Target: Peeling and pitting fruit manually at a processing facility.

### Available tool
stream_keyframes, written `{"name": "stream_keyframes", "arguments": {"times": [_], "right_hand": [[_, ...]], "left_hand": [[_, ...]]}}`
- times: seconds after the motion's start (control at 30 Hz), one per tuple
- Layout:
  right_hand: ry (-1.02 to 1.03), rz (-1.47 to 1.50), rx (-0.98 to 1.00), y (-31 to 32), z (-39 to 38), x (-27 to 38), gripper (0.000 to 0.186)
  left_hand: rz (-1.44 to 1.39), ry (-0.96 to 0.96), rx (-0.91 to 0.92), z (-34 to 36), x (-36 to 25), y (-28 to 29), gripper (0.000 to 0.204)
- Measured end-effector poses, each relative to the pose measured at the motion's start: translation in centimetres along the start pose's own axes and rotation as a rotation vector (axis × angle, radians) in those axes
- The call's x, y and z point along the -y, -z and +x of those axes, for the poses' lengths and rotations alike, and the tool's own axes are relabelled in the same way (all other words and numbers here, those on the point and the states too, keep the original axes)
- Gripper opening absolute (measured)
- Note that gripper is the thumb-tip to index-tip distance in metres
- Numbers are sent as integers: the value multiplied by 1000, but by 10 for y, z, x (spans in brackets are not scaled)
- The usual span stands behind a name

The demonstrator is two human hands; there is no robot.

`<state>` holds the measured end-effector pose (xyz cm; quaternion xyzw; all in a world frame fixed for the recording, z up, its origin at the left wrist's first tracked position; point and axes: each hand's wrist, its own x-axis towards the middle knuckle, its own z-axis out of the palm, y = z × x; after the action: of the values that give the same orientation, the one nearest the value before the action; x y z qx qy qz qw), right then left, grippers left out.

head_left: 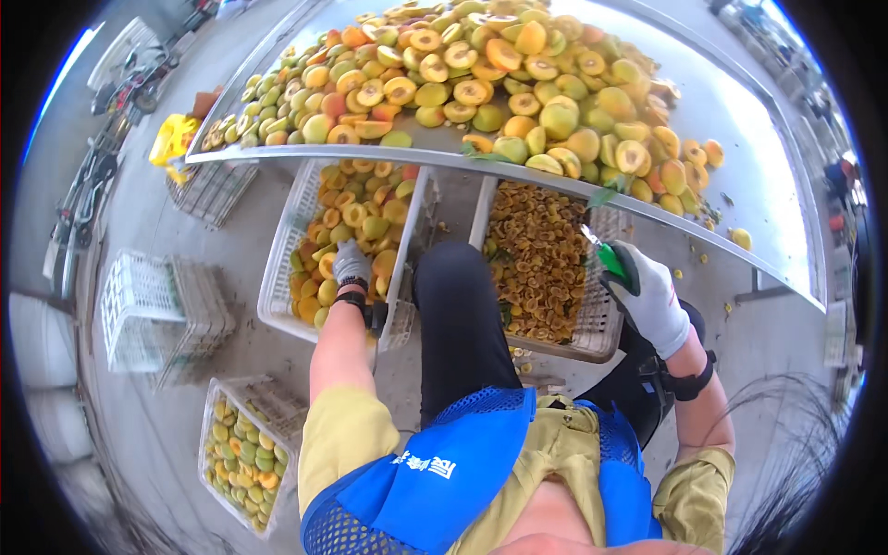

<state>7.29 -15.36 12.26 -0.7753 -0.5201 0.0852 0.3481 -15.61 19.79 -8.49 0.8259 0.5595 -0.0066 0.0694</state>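
Observation:
In a grey-white glove, my left hand (pixel 351 263) reaches into a white plastic crate (pixel 277 268) of yellow-orange peach halves (pixel 375 227). Its fingers are partly hidden against the fruit, so I cannot make out a grip. My right hand (pixel 653 301), gloved in white, is closed round a green-handled tool (pixel 614 263) with a short metal tip. That tip points up and left, above the right edge of a second crate (pixel 606 319). Brown peach pits (pixel 536 259) fill this crate, which stands between my legs.
A metal-edged table (pixel 740 111) across the far side bears a heap of cut peaches (pixel 555 116). Stacked white crates (pixel 153 310) stand at left, with another fruit-filled crate (pixel 245 453) nearer me. A yellow bag (pixel 174 139) sits by the table's left corner. Fruit scraps lie on the floor.

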Motion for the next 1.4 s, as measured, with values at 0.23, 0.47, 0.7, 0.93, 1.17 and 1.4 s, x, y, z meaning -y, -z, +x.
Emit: {"name": "stream_keyframes", "arguments": {"times": [0.23, 0.47, 0.7, 0.93, 1.17, 1.4], "right_hand": [[31, 110, 140, -31, 35, 0, 33], [166, 210, 116, -78, 55, 9, 26], [19, 321, -4, -90, 50, -9, 27], [-252, 714, -189, -77, 60, -15, 21], [-148, 625, -373, -69, 62, -37, 24], [-276, 892, -336, -54, 62, -34, 27]], "left_hand": [[172, -75, -68, -6, -7, 5, 46], [197, -109, 33, 9, 21, 5, 44], [-606, 350, -734, 38, 6, 62, 38], [-912, -634, -194, 34, -119, 154, 31], [60, -786, 3, 32, -212, 127, 52], [-649, -664, -298, 22, -198, 151, 38]]}}
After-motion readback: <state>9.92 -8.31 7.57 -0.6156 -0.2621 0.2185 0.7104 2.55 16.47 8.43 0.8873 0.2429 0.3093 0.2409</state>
